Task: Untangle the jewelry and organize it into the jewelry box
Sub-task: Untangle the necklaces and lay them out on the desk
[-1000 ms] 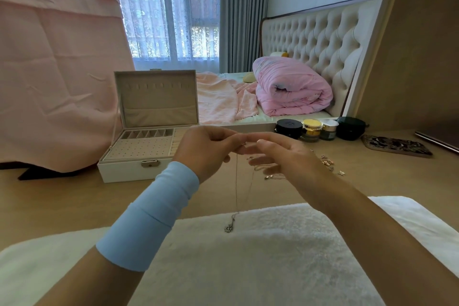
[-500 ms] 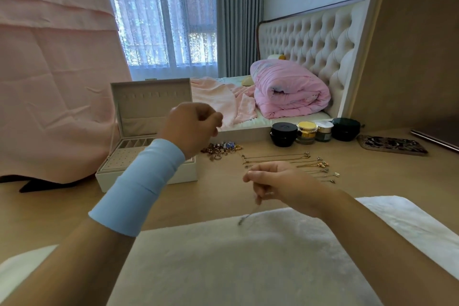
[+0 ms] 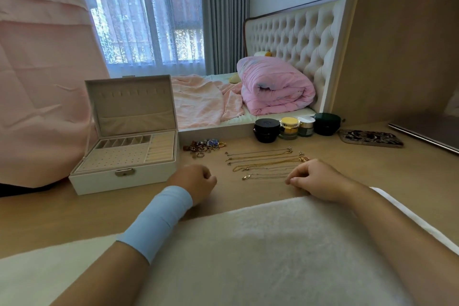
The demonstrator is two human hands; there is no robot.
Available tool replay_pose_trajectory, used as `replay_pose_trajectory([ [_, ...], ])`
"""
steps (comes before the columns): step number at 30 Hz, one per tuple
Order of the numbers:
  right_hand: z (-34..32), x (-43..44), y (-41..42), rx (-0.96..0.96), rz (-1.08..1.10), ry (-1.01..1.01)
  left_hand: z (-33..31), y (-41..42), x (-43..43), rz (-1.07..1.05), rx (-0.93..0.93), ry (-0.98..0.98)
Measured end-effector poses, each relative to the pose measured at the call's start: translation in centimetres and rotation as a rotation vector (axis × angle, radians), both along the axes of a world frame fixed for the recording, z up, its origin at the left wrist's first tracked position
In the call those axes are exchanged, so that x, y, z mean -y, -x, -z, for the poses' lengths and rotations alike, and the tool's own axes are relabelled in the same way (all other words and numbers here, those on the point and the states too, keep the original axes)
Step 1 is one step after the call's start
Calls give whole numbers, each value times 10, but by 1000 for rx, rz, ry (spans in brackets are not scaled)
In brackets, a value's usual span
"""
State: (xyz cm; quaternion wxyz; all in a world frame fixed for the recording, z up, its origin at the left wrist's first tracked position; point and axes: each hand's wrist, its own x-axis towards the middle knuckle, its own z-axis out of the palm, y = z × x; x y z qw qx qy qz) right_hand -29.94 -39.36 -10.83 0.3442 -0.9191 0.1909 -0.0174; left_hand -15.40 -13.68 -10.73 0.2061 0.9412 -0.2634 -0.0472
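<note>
The white jewelry box (image 3: 124,176) stands open at the left of the wooden desk, its tray compartments bare. A tangled pile of jewelry (image 3: 205,147) lies just right of the box. Several gold necklaces (image 3: 263,161) are laid out straight in rows beside the pile. My left hand (image 3: 196,181) is down at the desk in front of the box's right corner, fingertips pinched together. My right hand (image 3: 315,180) rests at the right end of the nearest row, pinching a thin necklace. The stretch of chain between my hands is too fine to see.
A white fluffy towel (image 3: 260,251) covers the near desk edge under my forearms. Several cosmetic jars (image 3: 288,128) stand at the back, with a patterned pouch (image 3: 371,138) and a laptop edge (image 3: 422,136) to the right. A bed lies behind the desk.
Both hands held the thin necklace up together, then drew apart with the left raised. Both have since come down to the desk, spread level below the rows of necklaces.
</note>
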Motion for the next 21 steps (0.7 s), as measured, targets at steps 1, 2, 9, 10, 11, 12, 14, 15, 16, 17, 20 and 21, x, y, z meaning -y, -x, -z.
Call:
replay_pose_trajectory([
  [1,1,1,0,-12,6,47,4,2,3,10,15,-69],
  [2,2,0,0,-15,11,93,7,4,6,20,50,-131],
  [9,-1,-9,5,5,-7,284,13,7,7,57,244,-291],
  [10,-3,-9,8,4,-12,284,13,7,5,53,244,-290],
  [11,-6,-10,11,15,-5,272,13,7,3,47,250,-271],
  [12,-9,-10,15,37,9,257,13,8,1,44,263,-230],
  [14,-14,-11,22,59,24,277,13,12,-1,69,256,-116],
  [15,-15,-12,25,33,9,317,13,16,-3,107,216,-80],
  [16,-14,-15,28,-19,-19,360,14,20,-4,169,161,-68],
  [17,-13,-19,30,-87,-55,390,16,24,-5,248,100,-81],
  [20,-4,-29,33,-294,-128,388,24,30,-5,415,-30,-237],
  [21,-1,-29,33,-340,-134,388,26,31,-3,432,-42,-300],
])
